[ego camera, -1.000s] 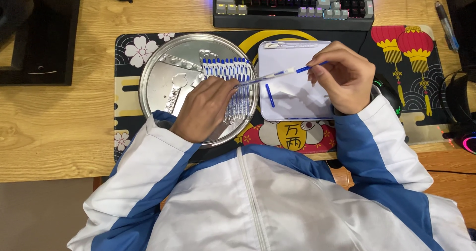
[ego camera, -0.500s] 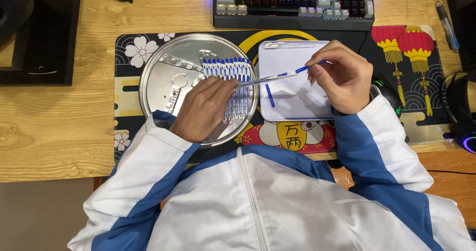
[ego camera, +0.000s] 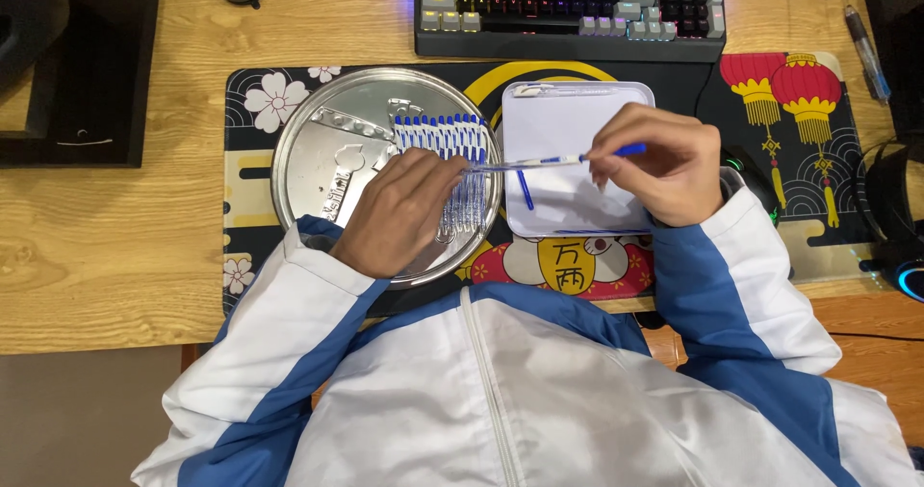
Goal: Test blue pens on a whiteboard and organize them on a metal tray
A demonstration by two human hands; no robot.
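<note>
The right hand (ego camera: 664, 165) pinches a blue-capped pen (ego camera: 553, 161) in its fingers, holding it level above the white rectangular tray (ego camera: 577, 112), its tip reaching left to the round silver tray (ego camera: 327, 150). The left hand (ego camera: 399, 213) lies on that round tray, fingers loosely spread over a row of blue-capped pens (ego camera: 445, 136), gripping nothing. One loose blue pen piece (ego camera: 525, 191) lies in the white tray. Behind the white tray stands a keyboard (ego camera: 568, 6) on the wooden surface (ego camera: 115, 246).
</note>
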